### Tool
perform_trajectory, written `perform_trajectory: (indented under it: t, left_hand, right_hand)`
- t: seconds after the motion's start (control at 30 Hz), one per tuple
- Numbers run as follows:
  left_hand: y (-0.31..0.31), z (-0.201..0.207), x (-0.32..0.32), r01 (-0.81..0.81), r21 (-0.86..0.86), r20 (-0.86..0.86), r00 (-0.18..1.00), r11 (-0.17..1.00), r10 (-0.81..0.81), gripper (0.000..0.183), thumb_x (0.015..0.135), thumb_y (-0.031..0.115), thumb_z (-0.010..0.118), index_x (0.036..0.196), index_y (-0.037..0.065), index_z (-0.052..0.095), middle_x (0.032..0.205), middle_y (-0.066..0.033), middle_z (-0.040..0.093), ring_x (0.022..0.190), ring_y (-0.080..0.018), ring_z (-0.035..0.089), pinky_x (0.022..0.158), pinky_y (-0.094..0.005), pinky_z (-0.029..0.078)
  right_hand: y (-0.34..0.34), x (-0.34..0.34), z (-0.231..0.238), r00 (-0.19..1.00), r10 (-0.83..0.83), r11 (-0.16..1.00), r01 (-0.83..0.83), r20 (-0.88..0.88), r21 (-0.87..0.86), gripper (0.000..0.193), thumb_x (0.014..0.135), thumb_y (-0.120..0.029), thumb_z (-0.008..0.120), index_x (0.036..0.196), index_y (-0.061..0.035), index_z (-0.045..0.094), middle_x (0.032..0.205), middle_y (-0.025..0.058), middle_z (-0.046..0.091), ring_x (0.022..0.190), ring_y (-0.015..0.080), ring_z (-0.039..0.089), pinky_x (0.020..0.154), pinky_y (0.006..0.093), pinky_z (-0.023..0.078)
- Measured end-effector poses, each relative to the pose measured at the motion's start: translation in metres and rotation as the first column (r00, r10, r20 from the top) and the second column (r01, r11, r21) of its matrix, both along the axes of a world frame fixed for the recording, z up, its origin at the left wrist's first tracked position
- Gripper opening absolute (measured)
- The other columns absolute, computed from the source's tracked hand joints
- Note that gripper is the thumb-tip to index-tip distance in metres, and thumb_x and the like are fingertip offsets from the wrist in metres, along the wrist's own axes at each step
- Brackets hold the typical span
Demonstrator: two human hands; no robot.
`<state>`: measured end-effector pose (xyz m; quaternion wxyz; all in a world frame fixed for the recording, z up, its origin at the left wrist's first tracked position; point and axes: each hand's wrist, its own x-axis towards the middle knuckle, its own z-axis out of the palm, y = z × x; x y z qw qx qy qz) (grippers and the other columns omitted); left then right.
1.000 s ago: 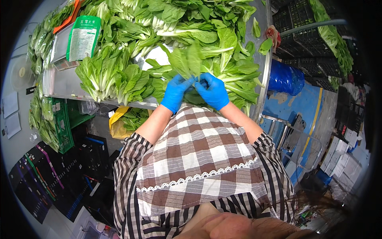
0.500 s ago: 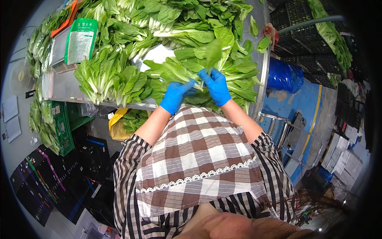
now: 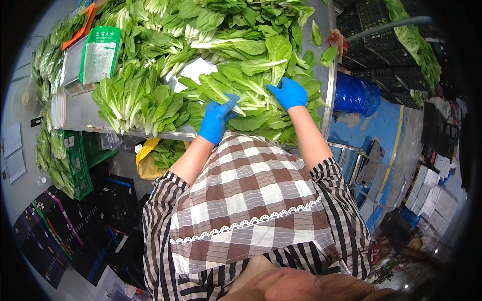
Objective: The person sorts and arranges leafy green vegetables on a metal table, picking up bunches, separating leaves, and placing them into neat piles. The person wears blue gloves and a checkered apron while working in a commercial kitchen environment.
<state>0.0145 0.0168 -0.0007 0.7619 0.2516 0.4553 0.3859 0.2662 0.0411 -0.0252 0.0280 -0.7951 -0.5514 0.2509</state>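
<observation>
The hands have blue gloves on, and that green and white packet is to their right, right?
Not quite: the head view shows the left hand and right hand in blue gloves, but the packet is to their left.

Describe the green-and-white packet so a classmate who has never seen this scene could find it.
Start at the table heaped with leafy greens and go to its left end. The packet is there, beside an orange strip. Its smooth printed face, green above white, sets it apart from the leaves.
</observation>
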Motion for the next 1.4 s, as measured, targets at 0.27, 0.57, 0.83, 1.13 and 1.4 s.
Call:
perform_trajectory:
  t: [0.27,0.57,0.83,1.13,1.4]
  left_hand:
    - [0.001,-0.008,-0.002,0.02,-0.022,0.043,0.999,1.0,-0.019,0.023,0.088,0.014,0.062,0.109,0.003,0.063,0.096,-0.0055,0.066,0.088,-0.0157,0.063,0.077,-0.0293,0.053]
    - [0.001,0.001,0.004,0.063,-0.022,0.014,0.998,0.998,-0.063,0.024,0.088,0.015,0.063,0.109,0.004,0.064,0.098,-0.0051,0.066,0.089,-0.0152,0.063,0.078,-0.0293,0.053]
    - [0.002,-0.002,0.0,-0.028,0.032,0.044,0.999,0.999,0.026,0.025,0.089,0.011,0.06,0.112,0.003,0.061,0.098,-0.0064,0.066,0.089,-0.0169,0.063,0.08,-0.0315,0.053]
    - [0.003,-0.004,-0.001,-0.003,0.066,0.051,0.999,0.998,-0.001,0.025,0.088,0.01,0.059,0.112,0.003,0.061,0.099,-0.0068,0.065,0.091,-0.0164,0.062,0.08,-0.0323,0.053]
    - [0.001,-0.008,-0.002,-0.029,0.044,0.025,0.999,0.999,0.028,0.024,0.088,0.012,0.061,0.11,0.004,0.062,0.1,-0.0055,0.066,0.092,-0.0169,0.062,0.081,-0.0329,0.052]
  right_hand:
    - [-0.005,0.029,-0.024,0.88,-0.136,0.965,0.222,-0.455,0.142,0.035,0.073,-0.041,0.07,0.079,-0.0069,0.068,0.081,0.0169,0.068,0.076,0.0332,0.064,0.069,0.0416,0.05]
    - [0.003,0.013,-0.024,0.956,-0.151,0.981,0.176,-0.252,0.079,0.04,0.073,-0.045,0.07,0.085,-0.0075,0.068,0.085,0.0159,0.068,0.079,0.032,0.065,0.072,0.0418,0.051]
    - [-0.005,-0.015,0.004,0.337,-0.104,0.889,0.453,-0.936,0.064,0.017,0.078,-0.012,0.073,0.088,-0.0042,0.062,0.073,0.0033,0.061,0.064,0.0108,0.057,0.06,0.0266,0.048]
    - [0.006,-0.038,-0.001,0.833,-0.17,0.958,0.264,-0.526,0.109,0.052,0.073,-0.055,0.072,0.077,-0.0035,0.067,0.075,0.016,0.066,0.068,0.0283,0.063,0.068,0.0383,0.05]
    - [0.023,-0.029,-0.051,0.466,-0.355,0.861,0.5,-0.811,-0.089,0.028,0.077,-0.03,0.076,0.079,-0.0035,0.067,0.069,0.0065,0.064,0.055,0.0158,0.056,0.054,0.0306,0.046]
